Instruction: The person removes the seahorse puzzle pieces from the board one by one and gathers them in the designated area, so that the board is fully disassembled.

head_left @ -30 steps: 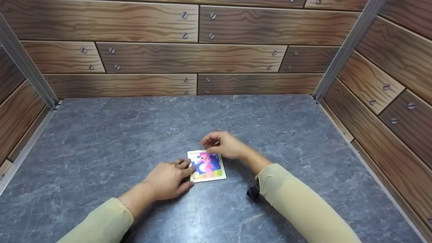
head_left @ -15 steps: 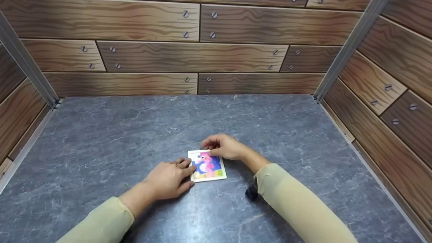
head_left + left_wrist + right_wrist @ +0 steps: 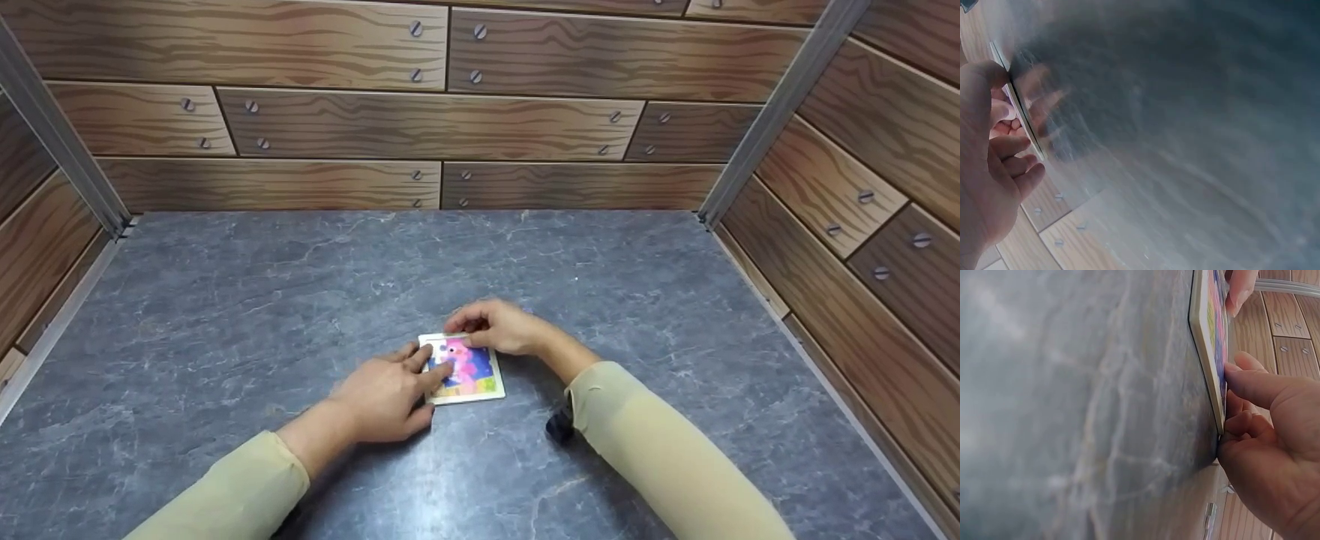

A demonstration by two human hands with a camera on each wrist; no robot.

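A small jigsaw puzzle (image 3: 480,373) in a pale wooden frame lies flat on the table, with a pink figure on a blue background. Over its left side reaches my left hand (image 3: 384,399), fingers extended, one fingertip on the picture and the thumb near the front left corner. My right hand (image 3: 511,328) is at the far edge, its thumb on the picture and its other fingers curled against the frame's edge. In the right wrist view the thumb (image 3: 1261,385) touches the face of the puzzle. The left hand's fingers hide part of its left side.
The grey marbled table (image 3: 300,277) runs back to a wall with a wood-plank print (image 3: 360,124). Similar side walls (image 3: 832,240) stand left and right, with metal posts in the corners. A dark device (image 3: 559,427) is strapped under the right wrist.
My left hand has shifted right, its fingers moving from the frame's left edge farther onto the picture. My right thumb has come down onto the puzzle's top, the fingers at the far edge.
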